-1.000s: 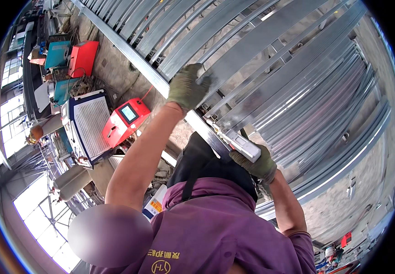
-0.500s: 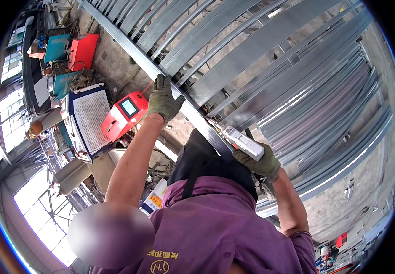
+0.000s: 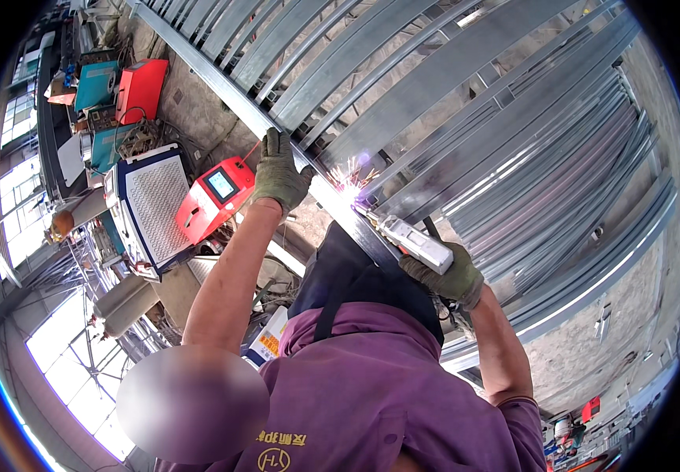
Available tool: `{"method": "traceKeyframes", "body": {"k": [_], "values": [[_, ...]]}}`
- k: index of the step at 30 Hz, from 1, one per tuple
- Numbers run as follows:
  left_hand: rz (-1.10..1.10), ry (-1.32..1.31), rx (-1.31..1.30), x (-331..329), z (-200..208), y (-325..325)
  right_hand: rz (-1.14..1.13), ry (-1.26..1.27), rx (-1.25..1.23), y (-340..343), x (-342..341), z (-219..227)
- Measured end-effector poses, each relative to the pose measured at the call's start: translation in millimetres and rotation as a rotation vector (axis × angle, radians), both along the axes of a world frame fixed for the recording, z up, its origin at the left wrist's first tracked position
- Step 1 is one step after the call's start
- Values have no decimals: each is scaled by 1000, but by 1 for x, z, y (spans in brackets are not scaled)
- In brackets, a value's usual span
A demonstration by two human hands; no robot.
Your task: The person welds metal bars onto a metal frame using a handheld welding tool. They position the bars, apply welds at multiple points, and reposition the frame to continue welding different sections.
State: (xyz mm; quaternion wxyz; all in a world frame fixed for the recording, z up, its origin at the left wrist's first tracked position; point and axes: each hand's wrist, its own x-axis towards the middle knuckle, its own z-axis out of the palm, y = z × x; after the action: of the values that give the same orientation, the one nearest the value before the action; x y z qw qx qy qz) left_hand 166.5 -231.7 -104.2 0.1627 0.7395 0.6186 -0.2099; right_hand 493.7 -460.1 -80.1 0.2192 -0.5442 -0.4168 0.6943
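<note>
In a green work glove, my right hand (image 3: 452, 275) is closed round a white-and-grey handheld welding gun (image 3: 415, 240). The gun's tip points up and left at the joint where a flat slat (image 3: 423, 185) meets the long metal rail (image 3: 222, 86). Bright sparks (image 3: 349, 185) and a violet-white glare burst from that spot and hide the joint itself. My left hand (image 3: 281, 173), gloved too, lies on the rail up and left of the sparks. Its fingers are stretched out along the metal, with the thumb apart.
A red machine with a screen (image 3: 218, 193) stands left of my left hand, beside a white-and-blue cabinet (image 3: 157, 200). Farther off are a red box (image 3: 142, 90) and teal boxes (image 3: 96, 82). Bundles of long thin metal bars (image 3: 560, 204) lie at the right.
Sparks and a bright glare have appeared at the welding gun's tip. Both hands stay almost where they were; the slatted frame sits very slightly shifted in view.
</note>
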Motion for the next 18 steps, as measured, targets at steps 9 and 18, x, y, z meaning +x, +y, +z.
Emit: {"method": "traceKeyframes", "body": {"k": [9,18], "values": [[-12,21,2,2,1,0,-52,23,-154,-6,1,-4],[8,-5,-14,4,4,1,-92,23,-134,-7,0,1]]}}
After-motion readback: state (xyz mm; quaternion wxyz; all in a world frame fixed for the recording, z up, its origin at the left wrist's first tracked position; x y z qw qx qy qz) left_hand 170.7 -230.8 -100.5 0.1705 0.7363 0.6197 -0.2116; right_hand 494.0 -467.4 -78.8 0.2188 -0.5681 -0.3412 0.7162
